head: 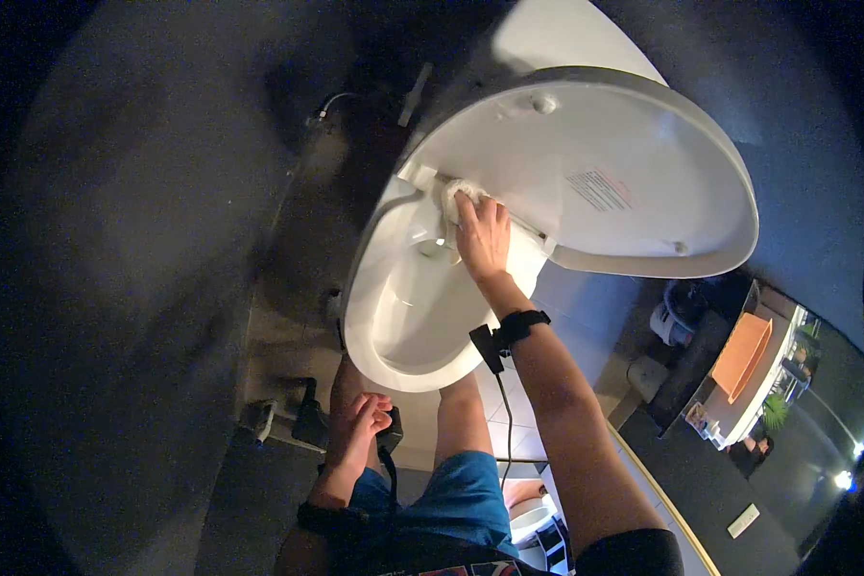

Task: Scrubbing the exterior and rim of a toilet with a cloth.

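Observation:
My right hand (484, 234) presses a crumpled white cloth or paper wad (455, 196) against the back of the toilet bowl (374, 309), close to the hinge line. Above it the white toilet lid (619, 144) stands raised, with a printed label and small bumpers on its inner face. Inside the bowl, part of the basin is hidden by my right hand. My left hand (363, 425) hangs before the front of the bowl, over my leg, its fingers curled and nothing visible in them.
A white cistern (576, 32) rises behind the lid. From a black device (486, 347) at my right wrist a cable (507, 417) runs down. To the right are a counter with an orange tray (741, 356) and a bin (669, 324). A dark wall (137, 288) borders the left.

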A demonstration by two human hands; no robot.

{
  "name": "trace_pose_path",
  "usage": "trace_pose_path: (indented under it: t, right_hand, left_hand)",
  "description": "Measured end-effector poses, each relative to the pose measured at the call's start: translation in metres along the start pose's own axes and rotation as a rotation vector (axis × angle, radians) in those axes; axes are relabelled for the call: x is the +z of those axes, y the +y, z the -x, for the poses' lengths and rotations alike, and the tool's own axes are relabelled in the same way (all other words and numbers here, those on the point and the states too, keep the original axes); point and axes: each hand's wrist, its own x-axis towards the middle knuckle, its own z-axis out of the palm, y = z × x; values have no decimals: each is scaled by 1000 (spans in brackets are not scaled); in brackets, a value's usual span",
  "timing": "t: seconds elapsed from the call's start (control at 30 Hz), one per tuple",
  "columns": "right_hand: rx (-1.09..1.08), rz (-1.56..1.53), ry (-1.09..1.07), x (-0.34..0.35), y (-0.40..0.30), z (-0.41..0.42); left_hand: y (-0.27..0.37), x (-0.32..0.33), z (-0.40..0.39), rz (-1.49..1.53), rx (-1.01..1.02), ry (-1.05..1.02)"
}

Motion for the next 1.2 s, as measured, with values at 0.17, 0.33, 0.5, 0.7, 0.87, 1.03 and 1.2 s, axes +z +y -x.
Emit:
trace_pose_path:
  t: [0.17, 0.33, 0.5, 0.7, 0.87, 1.03, 1.2]
  right_hand:
    - [-23, -65, 19, 4, -17, -16]
    - [-3, 27, -35, 23, -67, -33]
    - [-70, 113, -88, 32, -81, -46]
    - [-102, 99, -75, 32, -76, -44]
    - [-15, -154, -261, -15, -127, -24]
    - [371, -1181, -356, -51, -92, 15]
    - [717, -2121, -763, -128, -84, 33]
  left_hand:
    - [-6, -4, -2, 20, 18, -12]
    - [-1, -10, -6, 34, -9, 5]
    - [0, -19, -9, 32, -24, 6]
    - [20, -12, -13, -28, 37, -56]
    - [66, -26, -27, -218, 229, -55]
    - [130, 35, -51, -432, 560, 174]
    - [163, 55, -60, -156, 316, -233]
